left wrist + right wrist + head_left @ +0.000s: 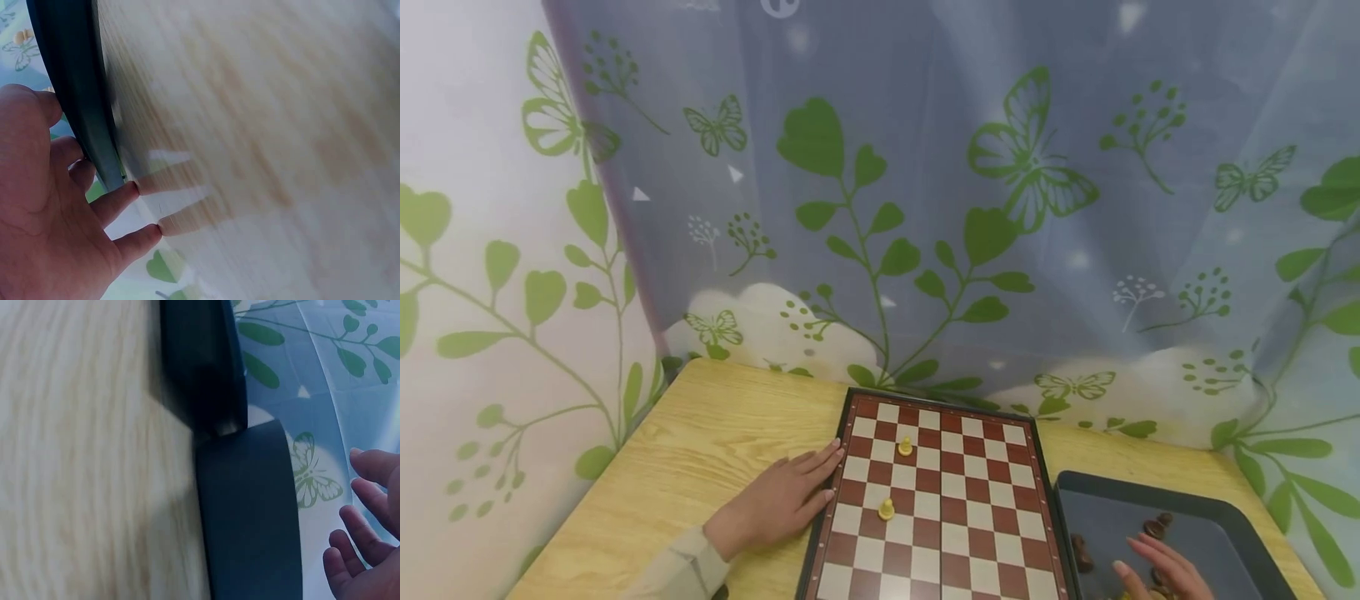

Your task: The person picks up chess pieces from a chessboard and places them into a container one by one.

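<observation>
A brown-and-white chessboard [951, 500] with a dark rim lies on the table. Two yellow pawns stand on its left half: one pawn [906, 447] farther back, another pawn [887, 509] nearer. My left hand [782, 504] rests against the board's left edge, fingers extended; the left wrist view shows its fingertips [150, 232] on the tabletop beside the dark side wall [78, 81]. Above the dark tray [1150, 492] at right is my right hand [1168, 568], its fingers loosely spread and holding nothing. Dark brown chess pieces [1157, 525] lie in the tray, some partly hidden by that hand.
The tray stands close against the board's right side on a wooden table [730, 408]. A patterned curtain [917, 208] with leaves and butterflies hangs behind the table's back edge and along its left side.
</observation>
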The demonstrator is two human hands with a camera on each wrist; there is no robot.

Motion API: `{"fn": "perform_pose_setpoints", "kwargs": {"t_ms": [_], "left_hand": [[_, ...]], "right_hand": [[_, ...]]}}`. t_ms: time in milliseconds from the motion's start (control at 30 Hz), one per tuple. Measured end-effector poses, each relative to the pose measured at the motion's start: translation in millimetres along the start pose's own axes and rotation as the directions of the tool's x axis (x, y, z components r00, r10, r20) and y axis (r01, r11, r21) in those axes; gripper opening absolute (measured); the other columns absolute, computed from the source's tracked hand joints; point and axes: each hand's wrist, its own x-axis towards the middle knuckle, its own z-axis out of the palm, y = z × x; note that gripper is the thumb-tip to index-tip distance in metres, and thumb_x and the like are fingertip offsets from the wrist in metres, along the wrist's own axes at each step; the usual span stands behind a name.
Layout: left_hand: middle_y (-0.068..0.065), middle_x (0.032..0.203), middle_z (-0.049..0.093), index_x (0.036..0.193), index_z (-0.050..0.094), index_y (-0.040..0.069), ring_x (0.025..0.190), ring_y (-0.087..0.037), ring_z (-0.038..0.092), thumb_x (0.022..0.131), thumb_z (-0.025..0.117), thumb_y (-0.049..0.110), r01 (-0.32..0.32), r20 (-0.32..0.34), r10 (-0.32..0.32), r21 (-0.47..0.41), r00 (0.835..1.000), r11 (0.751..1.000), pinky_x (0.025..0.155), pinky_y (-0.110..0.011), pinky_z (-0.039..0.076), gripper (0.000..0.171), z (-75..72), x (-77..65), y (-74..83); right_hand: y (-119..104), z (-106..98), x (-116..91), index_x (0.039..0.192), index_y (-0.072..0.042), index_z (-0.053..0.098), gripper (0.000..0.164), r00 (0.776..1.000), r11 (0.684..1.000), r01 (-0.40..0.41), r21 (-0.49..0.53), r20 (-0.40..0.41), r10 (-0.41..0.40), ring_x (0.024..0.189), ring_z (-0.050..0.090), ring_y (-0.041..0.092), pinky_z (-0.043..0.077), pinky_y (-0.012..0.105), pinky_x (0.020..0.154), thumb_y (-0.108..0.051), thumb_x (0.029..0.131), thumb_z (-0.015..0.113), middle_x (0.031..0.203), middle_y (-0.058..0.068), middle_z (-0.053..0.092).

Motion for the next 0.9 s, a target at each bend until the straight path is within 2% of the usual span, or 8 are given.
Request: {"fn": "perform_pose_setpoints", "kwargs": {"t_ms": [67, 133, 200, 300, 500, 700, 800, 900], "left_hand": [[-0.005, 0.168, 0.025, 0.161, 0.031, 0.011, 0.141, -0.039, 0.046, 0.111, 0.035, 0.042, 0.002, -0.002, -0.002, 0.002, 1.000, 1.000, 0.108, -0.068, 0.040, 0.059, -0.2, -0.8, -0.5], [-0.005, 0.168, 0.026, 0.161, 0.031, 0.011, 0.142, -0.038, 0.046, 0.111, 0.036, 0.042, 0.002, -0.005, -0.002, 0.002, 1.000, 1.000, 0.108, -0.068, 0.040, 0.059, -0.4, -1.2, -0.8], [-0.005, 0.168, 0.026, 0.161, 0.031, 0.011, 0.142, -0.038, 0.046, 0.111, 0.036, 0.041, 0.000, -0.005, 0.000, -0.003, 1.000, 1.000, 0.108, -0.068, 0.039, 0.058, -0.7, -1.3, -0.7], [-0.005, 0.168, 0.026, 0.161, 0.031, 0.011, 0.143, -0.037, 0.044, 0.111, 0.036, 0.040, 0.005, -0.003, -0.005, -0.011, 1.000, 1.000, 0.109, -0.068, 0.038, 0.058, -1.6, -1.9, -0.2], [-0.005, 0.168, 0.026, 0.161, 0.031, 0.011, 0.144, -0.037, 0.043, 0.111, 0.037, 0.040, 0.011, -0.005, -0.011, -0.012, 1.000, 1.000, 0.109, -0.069, 0.038, 0.058, -0.3, -0.5, 0.8], [-0.004, 0.168, 0.025, 0.161, 0.030, 0.012, 0.144, -0.037, 0.043, 0.111, 0.035, 0.041, 0.008, 0.003, -0.008, -0.008, 1.000, 1.000, 0.110, -0.068, 0.037, 0.059, 0.2, 1.1, 1.2], [-0.005, 0.168, 0.025, 0.161, 0.030, 0.012, 0.145, -0.036, 0.042, 0.111, 0.036, 0.041, 0.015, 0.004, -0.015, -0.003, 1.000, 1.000, 0.110, -0.068, 0.037, 0.059, -0.6, 0.2, 1.4], [-0.004, 0.168, 0.025, 0.161, 0.030, 0.012, 0.145, -0.035, 0.042, 0.111, 0.036, 0.040, 0.015, 0.001, -0.015, -0.002, 1.000, 1.000, 0.110, -0.068, 0.037, 0.058, -1.1, -0.3, 1.3]], "right_hand": [[-4, 1, 0, 0.115, 0.002, 0.076, 0.031, 0.999, 0.999, -0.025, -0.022, 0.041, 0.026, 0.093, 0.041, -0.019, 0.036, -0.001, 0.069, -0.015, 0.089, 0.079, 0.110, -0.016, 0.065], [-6, 3, 0, 0.120, 0.003, 0.073, 0.035, 0.992, 0.998, -0.040, -0.039, 0.114, 0.044, 0.102, 0.055, -0.004, 0.051, 0.011, 0.080, -0.019, 0.092, 0.076, 0.122, 0.008, 0.070], [-7, 5, -1, 0.125, 0.006, 0.069, 0.039, 0.978, 0.998, -0.031, -0.051, 0.205, 0.041, 0.114, 0.062, 0.022, 0.057, 0.035, 0.093, -0.020, 0.096, 0.071, 0.134, 0.030, 0.061], [-9, 11, -6, 0.129, 0.009, 0.065, 0.044, 0.943, 0.999, 0.018, -0.046, 0.332, -0.002, 0.126, 0.051, 0.053, 0.047, 0.068, 0.097, -0.023, 0.099, 0.067, 0.137, 0.037, 0.055], [-33, 24, -29, 0.116, -0.003, 0.075, 0.024, 0.901, 0.970, 0.244, -0.004, 0.370, -0.225, 0.111, 0.062, 0.045, 0.053, 0.060, 0.091, -0.016, 0.096, 0.072, 0.118, 0.023, 0.070], [-65, 33, -47, 0.111, -0.014, 0.078, 0.022, 0.875, 0.965, 0.256, 0.053, 0.412, -0.254, 0.109, 0.063, 0.038, 0.053, 0.056, 0.093, -0.016, 0.089, 0.079, 0.114, 0.008, 0.072], [-71, 45, -46, 0.113, -0.022, 0.077, 0.025, 0.841, 0.956, 0.284, 0.071, 0.462, -0.284, 0.113, 0.060, 0.029, 0.051, 0.053, 0.095, -0.021, 0.089, 0.080, 0.116, 0.001, 0.071], [-75, 55, -41, 0.117, -0.024, 0.075, 0.028, 0.764, 0.922, 0.367, 0.121, 0.527, -0.373, 0.116, 0.058, 0.023, 0.050, 0.053, 0.097, -0.023, 0.089, 0.079, 0.120, -0.001, 0.069]]}}
